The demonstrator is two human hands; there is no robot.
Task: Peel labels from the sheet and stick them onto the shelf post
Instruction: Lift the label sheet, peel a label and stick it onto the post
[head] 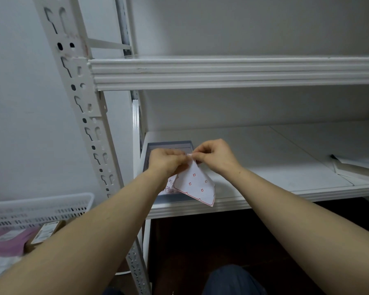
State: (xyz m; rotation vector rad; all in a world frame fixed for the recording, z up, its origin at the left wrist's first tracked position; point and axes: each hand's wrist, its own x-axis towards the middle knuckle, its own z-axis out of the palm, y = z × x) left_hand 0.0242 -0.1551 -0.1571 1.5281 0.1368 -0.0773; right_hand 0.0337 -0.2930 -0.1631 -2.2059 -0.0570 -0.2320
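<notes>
White paper is the thing to mind here. The left hand (166, 161) pinches the top corner of a white paper label sheet (195, 185) printed with small red squares and a stepped red border. The right hand (215, 155) pinches that same corner from the other side, thumb against fingertip. A tiny pale scrap (189, 154) shows between the fingertips, but I cannot tell whether it is a label already lifted. The sheet hangs below the hands as a diamond, in the air just above the front of the lower shelf.

The step looks like starting a peel. It should go best if the left hand bends the backing away while the right catches only the label's edge and draws it back low and slow. That way the label neither tears nor curls onto itself.

Just behind the hands lies a shallow grey-blue cardboard box (168, 144) on the white lower shelf board (254, 150), whose ribbed front lip runs under the sheet. The white metal upper shelf beam (222, 71) crosses overhead, well apart.

The perforated white metal shelf post (83, 109) stands to the left, and the air between it and the hands is open. Its face is cut with keyhole slots and round holes, so a label wants the solid strip between them. Low on the left, a white slotted plastic basket (41, 206) sits below the left forearm, out of the way of a sideways reach.
</notes>
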